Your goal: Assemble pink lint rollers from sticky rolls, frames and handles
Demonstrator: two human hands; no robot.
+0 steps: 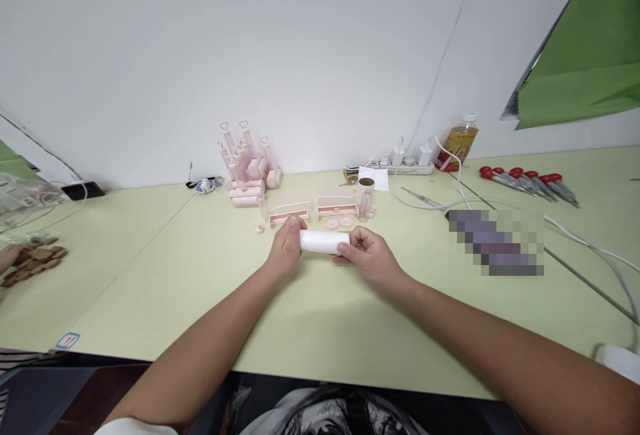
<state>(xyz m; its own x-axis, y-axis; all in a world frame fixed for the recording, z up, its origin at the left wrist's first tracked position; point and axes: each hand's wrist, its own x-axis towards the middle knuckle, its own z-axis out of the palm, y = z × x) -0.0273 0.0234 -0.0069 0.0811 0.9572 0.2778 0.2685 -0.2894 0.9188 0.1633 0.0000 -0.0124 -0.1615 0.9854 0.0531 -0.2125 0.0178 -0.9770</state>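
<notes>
Forearms (450,318) extend over the table (310,328); left hand (286,246) and right hand (374,258) pinch a white roll (323,242) by its ends, probably to steady it. Pink cases (349,210) sit just beyond, presumably for easy reach.

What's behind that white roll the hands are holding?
Two pink discs and two pink trays are behind the white roll. Anything the roll, left hand or right hand covers can't be seen.
</notes>
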